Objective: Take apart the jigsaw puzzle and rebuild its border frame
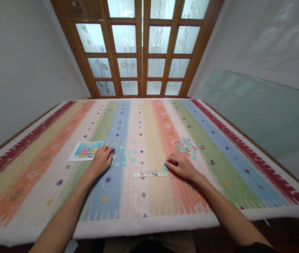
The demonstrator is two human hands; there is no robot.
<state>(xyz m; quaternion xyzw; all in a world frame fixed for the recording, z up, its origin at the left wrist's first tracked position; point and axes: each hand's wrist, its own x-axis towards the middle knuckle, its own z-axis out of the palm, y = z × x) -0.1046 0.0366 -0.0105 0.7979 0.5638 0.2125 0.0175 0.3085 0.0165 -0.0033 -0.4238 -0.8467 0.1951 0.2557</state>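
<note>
My left hand [101, 160] rests on the cloth beside the right edge of a cartoon picture sheet [82, 151]. Its fingers are curled together at the edge of a loose scatter of teal jigsaw pieces [123, 159]; whatever they hold, if anything, is hidden. My right hand [180, 164] has its fingers closed, with a teal puzzle piece [165, 168] at the fingertips. That piece is by the right end of a joined puzzle strip [149, 173], which lies flat between my hands. Just beyond my right hand is a heap of mixed pink and teal pieces [185, 146].
A striped, multicoloured cloth [149, 200] covers the table, its white border hanging at the near edge. Wooden doors with frosted panes [144, 52] stand behind the far end. A pale green glass panel [257, 116] leans along the right wall.
</note>
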